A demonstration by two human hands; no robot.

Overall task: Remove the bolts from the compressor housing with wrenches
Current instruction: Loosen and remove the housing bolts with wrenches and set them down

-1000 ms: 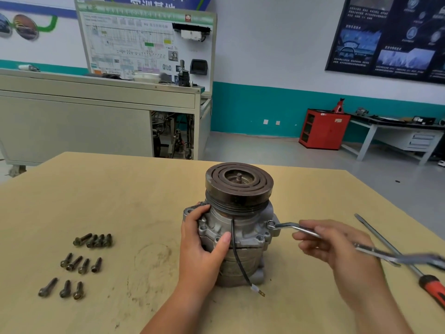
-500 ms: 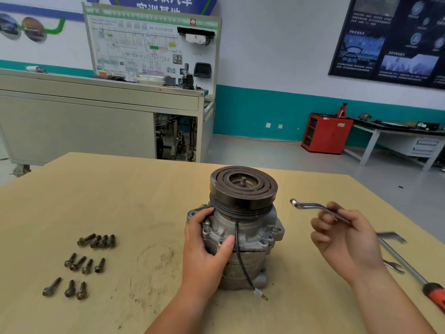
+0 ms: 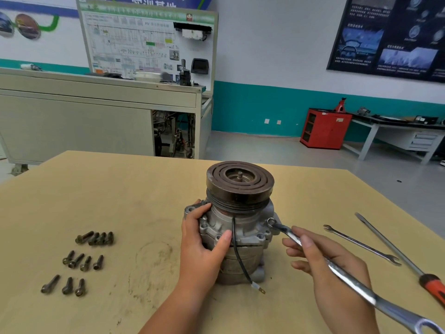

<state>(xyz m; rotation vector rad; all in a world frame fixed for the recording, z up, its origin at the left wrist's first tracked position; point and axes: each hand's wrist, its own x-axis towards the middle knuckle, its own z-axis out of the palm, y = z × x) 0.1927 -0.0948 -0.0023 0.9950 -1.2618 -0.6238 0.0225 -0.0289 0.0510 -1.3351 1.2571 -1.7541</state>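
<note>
Compressor (image 3: pixel 240 227): upright mid-table, my left hand (image 3: pixel 202 239) clasping its left side. Wrench (image 3: pixel 349 278): gripped by my right hand (image 3: pixel 332 268), ring over the right-flange bolt (image 3: pixel 271 221); shank runs back-right toward me.

Compressor (image 3: pixel 240 189) stands on the table (image 3: pixel 120 189), bolts (image 3: pixel 79 261) left of it, spare wrench (image 3: pixel 361 245) and screwdriver (image 3: pixel 395 249) right

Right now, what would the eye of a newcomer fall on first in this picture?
The compressor stands upright at mid-table, gripped by the left hand, while the right hand holds a wrench whose ring end meets its right flange. Left of it, loose bolts lie in three rows; to the right lie a second wrench and a red-handled screwdriver.
</note>
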